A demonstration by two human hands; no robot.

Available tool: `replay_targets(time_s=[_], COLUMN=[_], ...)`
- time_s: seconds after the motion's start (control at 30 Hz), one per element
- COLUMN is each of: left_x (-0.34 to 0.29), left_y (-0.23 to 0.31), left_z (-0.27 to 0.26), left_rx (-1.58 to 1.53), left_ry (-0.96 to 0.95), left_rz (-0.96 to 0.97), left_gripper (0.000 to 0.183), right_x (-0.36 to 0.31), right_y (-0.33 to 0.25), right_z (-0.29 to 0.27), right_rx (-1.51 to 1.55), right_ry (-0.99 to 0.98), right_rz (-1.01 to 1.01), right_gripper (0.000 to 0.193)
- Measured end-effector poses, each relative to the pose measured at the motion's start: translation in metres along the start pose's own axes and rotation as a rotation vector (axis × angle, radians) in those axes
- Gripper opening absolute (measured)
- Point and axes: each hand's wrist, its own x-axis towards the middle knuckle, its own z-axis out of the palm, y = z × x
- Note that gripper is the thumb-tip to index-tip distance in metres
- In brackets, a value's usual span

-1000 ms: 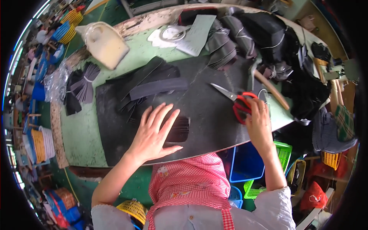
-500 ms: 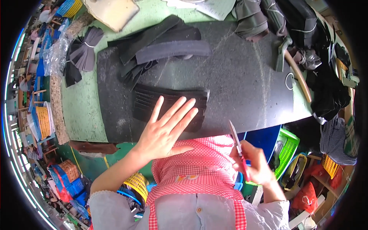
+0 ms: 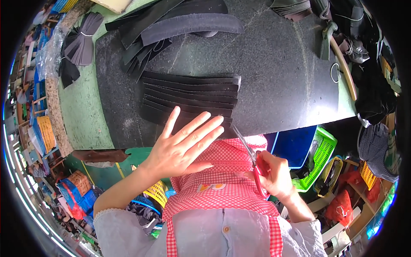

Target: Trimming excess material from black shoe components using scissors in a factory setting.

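Observation:
Several black strips [image 3: 192, 92] lie fanned out, overlapping, near the front edge of the dark work mat [image 3: 274, 77]. My left hand [image 3: 182, 143] rests flat over the nearest strips, its fingers spread and nothing gripped. In my right hand [image 3: 274, 173] is a pair of scissors [image 3: 251, 155] with red handles. The blades point up and left, and their tip is beside the right end of the nearest strip; whether it touches I cannot tell. Behind the strips lies a loose pile of dark strips [image 3: 192, 28].
A tied grey bundle [image 3: 84, 43] lies at the left on the green table [image 3: 81, 107]. At the right is a hammer [image 3: 342, 64] with a wooden handle, beside a white loop [image 3: 334, 73]. Below the table's right side stand a green basket [image 3: 319, 158] and a blue bin [image 3: 295, 147].
The scissors have moved up and left to the strips' right end. My left hand has slid toward the near edge, uncovering more strips. The view has tilted down slightly.

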Motion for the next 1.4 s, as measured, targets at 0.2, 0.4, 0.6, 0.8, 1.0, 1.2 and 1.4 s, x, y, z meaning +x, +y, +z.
replay_targets(time_s=[0.2,0.4,0.6,0.8,1.0,1.2,1.4], left_x=[0.001,0.001,0.001,0.001,0.003,0.002,0.0], left_y=[-0.001,-0.001,-0.001,-0.002,-0.002,-0.003,-0.005], left_z=[-0.001,0.0,0.0,0.0,-0.004,-0.005,-0.006], left_rx=[-0.008,-0.01,-0.027,-0.033,-0.05,-0.067,-0.072], left_ry=[-0.057,-0.057,-0.054,-0.05,-0.062,-0.068,-0.083], left_rz=[-0.017,-0.016,-0.018,-0.015,0.004,0.004,0.017], left_gripper=[0.085,0.086,0.088,0.087,0.087,0.086,0.085], right_x=[0.001,0.0,0.001,0.002,-0.006,0.0,-0.009], right_y=[-0.004,-0.009,-0.013,-0.016,-0.012,-0.016,-0.006], right_z=[0.007,0.012,0.012,0.011,0.024,0.016,0.009], right_rx=[-0.136,-0.156,-0.145,-0.054,0.176,0.036,0.222], right_ry=[0.091,0.129,0.113,0.049,-0.011,-0.013,0.025], right_rz=[-0.044,-0.021,-0.013,0.004,0.087,0.072,0.128], right_gripper=[0.054,0.052,0.052,0.048,0.048,0.047,0.042])
